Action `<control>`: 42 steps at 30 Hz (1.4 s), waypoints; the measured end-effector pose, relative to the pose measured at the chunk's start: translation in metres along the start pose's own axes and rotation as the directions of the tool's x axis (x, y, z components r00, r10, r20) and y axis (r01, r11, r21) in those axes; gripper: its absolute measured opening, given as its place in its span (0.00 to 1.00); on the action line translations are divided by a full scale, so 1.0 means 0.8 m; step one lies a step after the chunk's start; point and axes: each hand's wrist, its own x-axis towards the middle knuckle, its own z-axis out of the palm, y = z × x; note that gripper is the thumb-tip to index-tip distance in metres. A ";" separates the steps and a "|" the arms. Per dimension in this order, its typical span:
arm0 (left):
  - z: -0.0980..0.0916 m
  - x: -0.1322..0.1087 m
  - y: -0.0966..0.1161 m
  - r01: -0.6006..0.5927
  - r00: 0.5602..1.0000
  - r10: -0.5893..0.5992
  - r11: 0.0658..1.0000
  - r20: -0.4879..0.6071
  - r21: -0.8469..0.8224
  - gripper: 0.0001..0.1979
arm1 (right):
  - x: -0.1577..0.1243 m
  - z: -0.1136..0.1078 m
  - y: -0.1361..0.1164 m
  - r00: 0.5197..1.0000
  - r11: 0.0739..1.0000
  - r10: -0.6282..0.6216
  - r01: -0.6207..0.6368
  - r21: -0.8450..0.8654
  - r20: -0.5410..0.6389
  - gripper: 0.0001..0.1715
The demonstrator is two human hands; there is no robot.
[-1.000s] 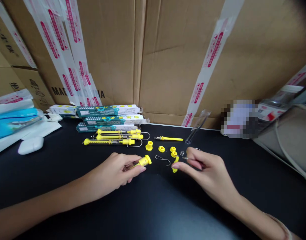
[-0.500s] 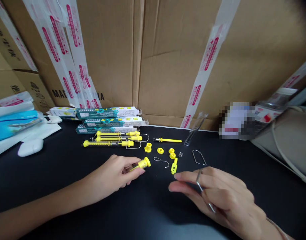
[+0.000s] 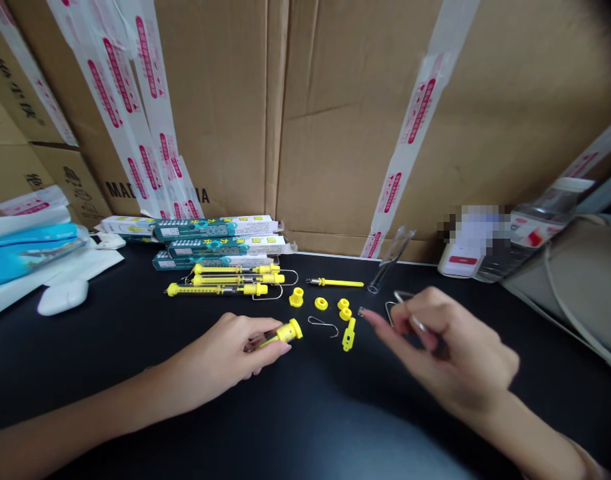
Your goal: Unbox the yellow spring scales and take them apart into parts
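Note:
My left hand [image 3: 245,340] is closed round a clear tube with a yellow collar [image 3: 290,331], which looks like the body of a spring scale. Across the curled fingers of my right hand [image 3: 435,340] lies a bent metal wire loop [image 3: 402,295]. Its stretched thumb reaches a small coil spring [image 3: 361,311] on the table; whether it touches is unclear. Left of that thumb lie a flat yellow piece with holes [image 3: 348,335], two small yellow caps [image 3: 344,309], a yellow ring [image 3: 320,303], a flanged yellow piece [image 3: 296,298] and a wire hook [image 3: 324,325].
Several assembled spring scales [image 3: 218,290] lie before stacked boxes [image 3: 218,247]. Behind the parts are a yellow rod [image 3: 340,283] and a clear tube [image 3: 386,269]. A white case [image 3: 62,298] sits left; a phone [image 3: 460,261] and a bottle [image 3: 528,230] stand right, against cardboard [image 3: 335,133].
My right hand has moved up and away from me, from near the flat yellow piece to the coil spring, carrying the wire loop. My left hand stays in place with the tube.

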 end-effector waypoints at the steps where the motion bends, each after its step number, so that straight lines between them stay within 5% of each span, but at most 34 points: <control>1: 0.000 0.000 0.001 0.004 1.000 -0.004 1.000 0.001 -0.004 0.20 | 0.002 -0.003 0.008 0.999 0.999 0.052 -0.052 -0.009 0.014 0.22; 5: 0.000 0.000 0.002 0.011 1.000 -0.011 1.000 0.003 -0.002 0.20 | 0.015 -0.020 0.039 0.946 0.956 0.282 -0.291 0.043 0.158 0.20; 9: 0.000 0.001 0.000 0.007 1.000 -0.007 1.000 0.011 0.007 0.21 | 0.023 -0.036 0.068 0.827 0.928 0.285 -0.364 0.075 0.484 0.19; 12: 0.000 0.001 0.000 0.003 1.000 -0.004 1.000 0.012 0.012 0.19 | 0.020 -0.040 0.089 0.747 0.920 0.244 -0.380 0.096 0.619 0.21; 20: 0.001 0.000 0.000 0.000 1.000 0.000 1.000 0.002 0.007 0.20 | 0.006 -0.042 0.122 0.812 0.999 -0.009 0.035 -0.032 0.584 0.19; 27: 0.002 0.000 0.000 -0.002 1.000 0.002 1.000 -0.003 0.009 0.19 | 0.000 -0.039 0.136 0.752 0.998 -0.054 0.012 0.069 0.657 0.16; 33: 0.001 0.001 -0.003 0.006 1.000 -0.007 1.000 0.002 0.018 0.21 | 0.005 -0.049 0.128 0.731 0.994 0.110 -0.069 -0.087 0.673 0.23; 37: 0.002 0.002 -0.006 0.001 1.000 -0.001 1.000 0.005 0.014 0.22 | 0.005 -0.044 0.126 0.723 0.944 0.328 -0.237 -0.228 0.608 0.18; 42: 0.003 0.001 -0.007 0.001 1.000 -0.001 1.000 0.000 0.021 0.22 | -0.008 -0.029 0.134 0.568 0.831 0.550 -0.441 -0.339 0.612 0.22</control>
